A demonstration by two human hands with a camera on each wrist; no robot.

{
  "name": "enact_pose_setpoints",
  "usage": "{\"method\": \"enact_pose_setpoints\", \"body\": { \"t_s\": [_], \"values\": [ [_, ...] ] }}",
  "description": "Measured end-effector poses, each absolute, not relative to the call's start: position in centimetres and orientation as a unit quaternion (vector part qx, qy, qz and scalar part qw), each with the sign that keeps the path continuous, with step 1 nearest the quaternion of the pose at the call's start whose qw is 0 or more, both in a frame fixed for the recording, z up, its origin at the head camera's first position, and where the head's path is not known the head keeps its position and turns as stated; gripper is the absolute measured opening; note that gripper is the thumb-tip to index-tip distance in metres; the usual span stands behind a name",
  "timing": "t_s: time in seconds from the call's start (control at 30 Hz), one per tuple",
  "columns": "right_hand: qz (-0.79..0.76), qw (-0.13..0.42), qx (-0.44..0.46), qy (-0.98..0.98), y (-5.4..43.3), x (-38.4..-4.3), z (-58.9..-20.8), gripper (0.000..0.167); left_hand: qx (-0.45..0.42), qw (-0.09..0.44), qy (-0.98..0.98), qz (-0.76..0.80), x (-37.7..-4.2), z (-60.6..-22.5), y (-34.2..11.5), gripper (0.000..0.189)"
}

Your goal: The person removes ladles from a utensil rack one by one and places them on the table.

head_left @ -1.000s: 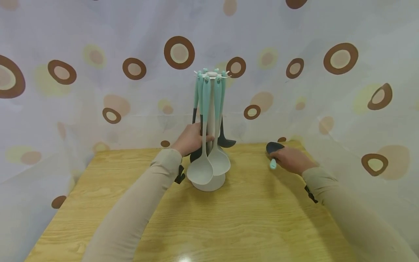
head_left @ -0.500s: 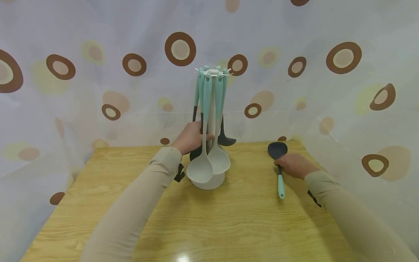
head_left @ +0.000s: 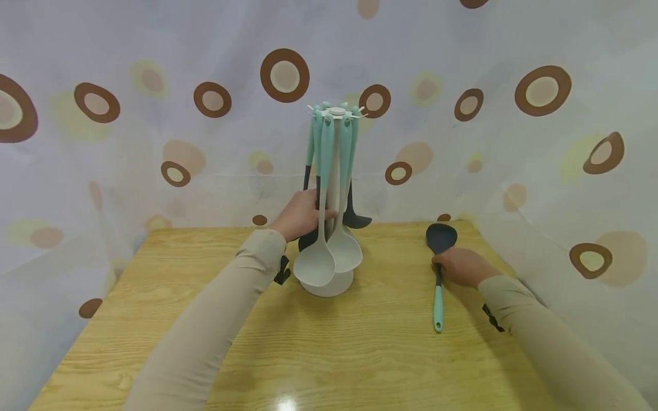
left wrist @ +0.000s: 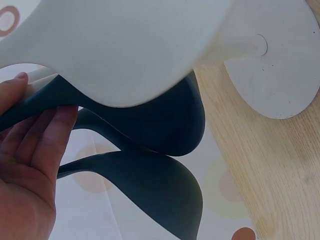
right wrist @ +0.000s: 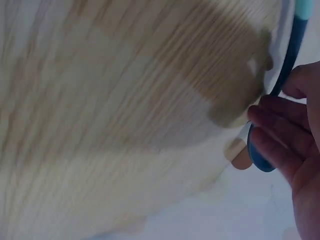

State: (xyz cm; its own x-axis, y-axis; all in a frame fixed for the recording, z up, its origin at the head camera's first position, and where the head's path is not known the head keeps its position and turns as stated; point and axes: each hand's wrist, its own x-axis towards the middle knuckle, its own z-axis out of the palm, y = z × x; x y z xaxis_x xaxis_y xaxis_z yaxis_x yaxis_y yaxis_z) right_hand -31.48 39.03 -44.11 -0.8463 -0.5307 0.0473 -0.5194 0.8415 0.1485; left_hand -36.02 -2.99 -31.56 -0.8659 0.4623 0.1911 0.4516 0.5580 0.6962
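Note:
A white utensil stand (head_left: 329,288) stands at the middle of the wooden table, hung with mint-handled utensils. At the front hang a white ladle (head_left: 313,267) and a second white ladle-like utensil (head_left: 345,251). My left hand (head_left: 299,217) reaches in behind the white ladle and grips the stand's pole; in the left wrist view its fingers also lie against a dark utensil (left wrist: 165,117). To the right, my right hand (head_left: 462,266) pinches a dark spoon (head_left: 441,236) by its neck. The spoon's mint handle points toward me. Whether the spoon touches the table cannot be told.
The wooden table (head_left: 257,354) ends at a patterned cloth backdrop (head_left: 231,154) behind and on both sides. A dark utensil head (head_left: 357,219) sticks out to the right of the stand, and another dark head (left wrist: 160,192) hangs low on its far side.
The spoon has swung so its handle extends toward me, and my right hand has moved slightly right and nearer to me. The left hand keeps its hold on the stand.

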Motion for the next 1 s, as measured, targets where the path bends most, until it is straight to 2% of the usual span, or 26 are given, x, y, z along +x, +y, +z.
{"method": "enact_pose_setpoints", "body": {
  "t_s": [0.07,0.23,0.4,0.53,0.67,1.0],
  "values": [
    [-0.03,0.026,0.238,-0.971,38.9,-31.3,-44.1,0.003,0.259,0.006,0.884,0.389,-36.0,-31.5,-3.0,0.039],
    [0.056,-0.018,0.13,-0.99,38.0,-30.6,-43.7,0.026,0.263,0.006,0.88,0.395,-35.9,-31.4,-2.8,0.038],
    [0.113,-0.074,0.064,-0.989,36.6,-29.7,-43.4,0.036,0.263,0.009,0.879,0.398,-35.8,-31.4,-2.8,0.039],
    [0.106,-0.072,0.061,-0.99,35.9,-29.4,-43.2,0.027,0.26,0.015,0.878,0.401,-35.8,-31.5,-3.0,0.041],
    [0.098,-0.084,0.05,-0.99,35.7,-29.5,-43.0,0.026,0.263,0.016,0.876,0.404,-35.8,-31.5,-3.1,0.041],
    [0.117,-0.068,0.041,-0.99,38.0,-29.2,-42.8,0.006,0.262,0.017,0.872,0.412,-35.7,-31.6,-3.0,0.043]
  ]
}}
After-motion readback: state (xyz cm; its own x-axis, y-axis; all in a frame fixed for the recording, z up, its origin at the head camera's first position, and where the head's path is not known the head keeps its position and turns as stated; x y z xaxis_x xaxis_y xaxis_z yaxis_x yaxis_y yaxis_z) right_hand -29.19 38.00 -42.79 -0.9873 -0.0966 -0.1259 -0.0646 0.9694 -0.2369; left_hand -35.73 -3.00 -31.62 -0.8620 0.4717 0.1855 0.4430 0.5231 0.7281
